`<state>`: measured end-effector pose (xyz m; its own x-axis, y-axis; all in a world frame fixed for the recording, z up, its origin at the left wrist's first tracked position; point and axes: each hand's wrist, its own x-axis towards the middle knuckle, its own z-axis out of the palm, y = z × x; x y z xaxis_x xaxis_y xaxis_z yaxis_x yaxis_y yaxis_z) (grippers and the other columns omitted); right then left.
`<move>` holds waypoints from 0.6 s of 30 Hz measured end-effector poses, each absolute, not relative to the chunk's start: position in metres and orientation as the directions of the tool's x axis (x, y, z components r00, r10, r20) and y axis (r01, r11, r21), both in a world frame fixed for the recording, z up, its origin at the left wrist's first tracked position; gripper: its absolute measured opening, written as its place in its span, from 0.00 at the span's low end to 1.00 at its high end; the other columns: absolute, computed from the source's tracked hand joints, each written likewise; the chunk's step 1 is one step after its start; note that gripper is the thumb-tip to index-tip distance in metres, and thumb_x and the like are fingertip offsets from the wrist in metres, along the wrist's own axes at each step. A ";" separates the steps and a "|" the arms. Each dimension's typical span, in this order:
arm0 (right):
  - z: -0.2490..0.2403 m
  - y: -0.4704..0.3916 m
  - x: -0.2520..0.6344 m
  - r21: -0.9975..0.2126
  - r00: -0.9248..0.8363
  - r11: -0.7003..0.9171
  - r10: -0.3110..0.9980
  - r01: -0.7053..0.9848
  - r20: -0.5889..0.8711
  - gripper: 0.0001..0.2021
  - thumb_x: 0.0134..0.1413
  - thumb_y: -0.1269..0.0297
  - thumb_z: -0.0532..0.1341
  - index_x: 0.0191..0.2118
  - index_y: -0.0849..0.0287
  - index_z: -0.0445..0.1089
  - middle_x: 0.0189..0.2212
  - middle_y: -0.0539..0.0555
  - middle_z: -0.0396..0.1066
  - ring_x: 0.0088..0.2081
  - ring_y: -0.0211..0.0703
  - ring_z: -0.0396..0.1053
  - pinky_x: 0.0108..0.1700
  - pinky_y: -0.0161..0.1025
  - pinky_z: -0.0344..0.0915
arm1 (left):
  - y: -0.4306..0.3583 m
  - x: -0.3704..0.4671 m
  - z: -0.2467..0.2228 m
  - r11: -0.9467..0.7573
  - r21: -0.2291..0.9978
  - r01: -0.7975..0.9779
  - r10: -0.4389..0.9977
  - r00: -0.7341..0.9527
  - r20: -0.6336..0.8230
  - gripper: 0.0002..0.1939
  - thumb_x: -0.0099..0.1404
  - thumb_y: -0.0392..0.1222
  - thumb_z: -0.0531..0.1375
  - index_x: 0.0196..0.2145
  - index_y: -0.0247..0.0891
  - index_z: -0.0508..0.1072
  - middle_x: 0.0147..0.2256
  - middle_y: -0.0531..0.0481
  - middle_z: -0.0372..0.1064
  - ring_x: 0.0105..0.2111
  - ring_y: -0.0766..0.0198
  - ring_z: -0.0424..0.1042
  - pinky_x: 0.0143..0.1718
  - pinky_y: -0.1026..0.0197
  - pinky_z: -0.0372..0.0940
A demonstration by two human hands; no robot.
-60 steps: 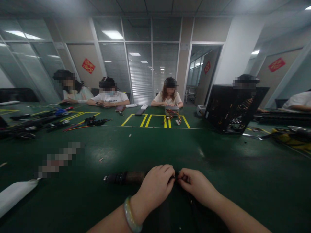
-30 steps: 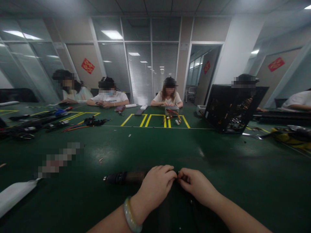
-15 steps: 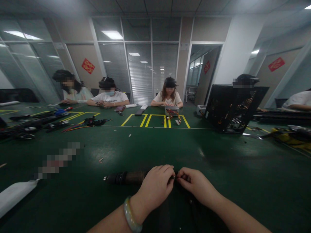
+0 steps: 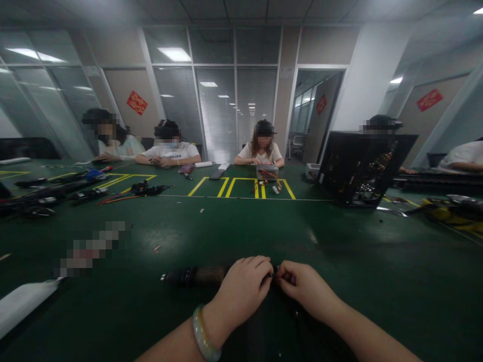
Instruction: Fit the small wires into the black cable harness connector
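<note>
A dark, cylindrical electric screwdriver [image 4: 206,276] lies crosswise on the green table close to me, its metal tip pointing left. My left hand [image 4: 241,286], with a pale bangle [image 4: 204,334] at the wrist, is curled over its right end and covers that part. Just right of it, my right hand [image 4: 298,284] is closed in a pinch, fingertips at the screwdriver's end. A small dark piece shows between the two hands, too hidden to name. Below the right hand, a dark thing with a small bright spot is hard to make out.
A black computer case [image 4: 358,171] stands at the right. Cables [image 4: 139,188] lie at the left, and a white wrapped item [image 4: 26,301] is at the near left. Several people sit opposite; a grey power supply [image 4: 267,172] is before the middle one.
My right hand has shifted very slightly to the right, and the gap between the hands looks a little darker. The screwdriver lies where it was.
</note>
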<state>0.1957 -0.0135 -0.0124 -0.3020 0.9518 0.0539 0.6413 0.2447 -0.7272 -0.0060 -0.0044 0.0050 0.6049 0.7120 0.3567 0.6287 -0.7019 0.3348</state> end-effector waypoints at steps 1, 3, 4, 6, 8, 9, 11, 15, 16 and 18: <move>-0.012 -0.014 0.196 -0.726 -0.302 0.244 0.952 0.642 0.052 0.03 0.55 0.70 0.59 0.33 0.57 0.69 0.25 0.46 0.70 0.27 0.36 0.66 0.29 0.30 0.56 | -0.004 -0.006 0.005 -0.699 0.335 0.631 0.715 0.603 0.355 0.06 0.65 0.34 0.57 0.39 0.42 0.69 0.47 0.52 0.69 0.46 0.58 0.68 0.50 0.52 0.62; -0.011 -0.014 0.196 -0.730 -0.304 0.239 0.952 0.640 0.045 0.03 0.55 0.69 0.59 0.33 0.57 0.69 0.25 0.46 0.70 0.27 0.37 0.67 0.29 0.30 0.56 | -0.004 -0.006 0.004 -0.697 0.334 0.634 0.717 0.603 0.350 0.05 0.66 0.35 0.57 0.39 0.41 0.69 0.46 0.51 0.69 0.46 0.58 0.68 0.50 0.52 0.62; -0.011 -0.014 0.196 -0.732 -0.306 0.236 0.951 0.639 0.039 0.03 0.56 0.69 0.59 0.33 0.57 0.69 0.26 0.46 0.70 0.27 0.37 0.67 0.29 0.30 0.56 | -0.004 -0.006 0.004 -0.697 0.333 0.635 0.717 0.604 0.348 0.04 0.65 0.35 0.57 0.39 0.41 0.69 0.46 0.51 0.69 0.46 0.58 0.68 0.50 0.52 0.62; -0.011 -0.014 0.196 -0.731 -0.305 0.234 0.951 0.641 0.037 0.03 0.56 0.69 0.58 0.33 0.57 0.69 0.25 0.46 0.71 0.27 0.37 0.67 0.29 0.30 0.56 | -0.003 -0.006 0.004 -0.699 0.330 0.635 0.715 0.607 0.346 0.05 0.65 0.34 0.57 0.39 0.41 0.69 0.46 0.51 0.69 0.46 0.58 0.68 0.50 0.52 0.62; -0.011 -0.014 0.196 -0.729 -0.301 0.235 0.953 0.643 0.042 0.03 0.56 0.69 0.58 0.33 0.57 0.69 0.25 0.47 0.70 0.27 0.37 0.67 0.29 0.30 0.57 | -0.003 -0.006 0.003 -0.698 0.328 0.636 0.715 0.608 0.345 0.06 0.64 0.33 0.57 0.39 0.41 0.68 0.46 0.51 0.69 0.46 0.58 0.68 0.50 0.52 0.62; -0.011 -0.014 0.196 -0.729 -0.300 0.235 0.953 0.643 0.043 0.03 0.56 0.69 0.59 0.33 0.58 0.69 0.25 0.47 0.70 0.27 0.37 0.67 0.29 0.30 0.57 | -0.003 -0.006 0.003 -0.697 0.328 0.638 0.717 0.606 0.345 0.07 0.64 0.32 0.57 0.39 0.41 0.68 0.46 0.51 0.69 0.46 0.58 0.68 0.50 0.52 0.62; -0.011 -0.014 0.196 -0.734 -0.298 0.230 0.954 0.639 0.039 0.03 0.56 0.69 0.59 0.33 0.57 0.69 0.25 0.47 0.70 0.28 0.37 0.67 0.29 0.31 0.57 | -0.004 -0.006 0.003 -0.690 0.332 0.644 0.724 0.598 0.344 0.06 0.64 0.32 0.57 0.39 0.41 0.68 0.46 0.50 0.68 0.47 0.58 0.68 0.50 0.52 0.62; -0.012 -0.014 0.196 -0.745 -0.295 0.212 0.955 0.632 0.021 0.03 0.57 0.68 0.58 0.33 0.58 0.70 0.26 0.47 0.71 0.28 0.38 0.68 0.29 0.30 0.57 | -0.004 -0.006 0.003 -0.672 0.341 0.657 0.740 0.581 0.340 0.05 0.64 0.34 0.58 0.38 0.40 0.67 0.45 0.50 0.69 0.46 0.58 0.68 0.50 0.52 0.63; -0.011 -0.014 0.196 -0.744 -0.296 0.211 0.955 0.633 0.020 0.04 0.57 0.68 0.58 0.33 0.58 0.70 0.26 0.47 0.71 0.28 0.38 0.68 0.29 0.30 0.57 | -0.004 -0.006 0.003 -0.672 0.341 0.658 0.740 0.580 0.341 0.05 0.64 0.34 0.58 0.38 0.40 0.67 0.45 0.49 0.69 0.46 0.57 0.68 0.50 0.53 0.63; -0.011 -0.014 0.196 -0.739 -0.297 0.213 0.955 0.639 0.019 0.04 0.57 0.68 0.58 0.33 0.58 0.70 0.26 0.47 0.71 0.28 0.38 0.67 0.29 0.30 0.57 | -0.004 -0.006 0.003 -0.673 0.334 0.660 0.739 0.580 0.343 0.05 0.64 0.35 0.58 0.38 0.40 0.67 0.45 0.49 0.69 0.46 0.57 0.68 0.50 0.53 0.63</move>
